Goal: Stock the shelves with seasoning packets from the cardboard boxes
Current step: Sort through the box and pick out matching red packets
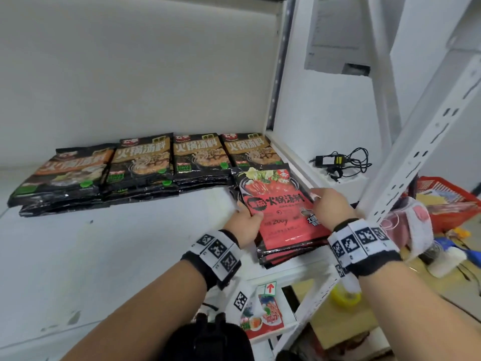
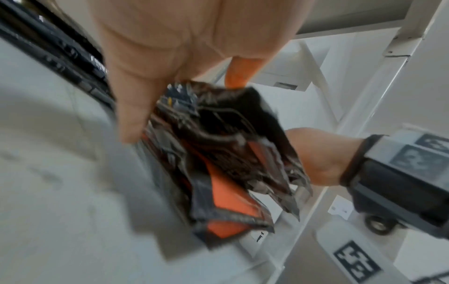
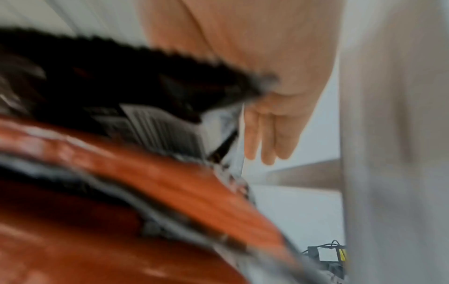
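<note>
Placing step: your left hand (image 1: 246, 221) and right hand (image 1: 330, 204) each grip a side of the red packet stack (image 1: 282, 212) at the shelf (image 1: 117, 243) front-right, just before the brown packets (image 1: 145, 165); next, likely set it down squarely.

Head view: from above my forearms, facing forward and down onto the white shelf (image 1: 109, 243), far wall behind.
Left wrist view: very near, looking along my left hand (image 2: 170, 63) toward the right.
Right wrist view: nearer still, blurred, facing far.
Shared: the red packet stack (image 1: 281, 217), in all three.
</note>
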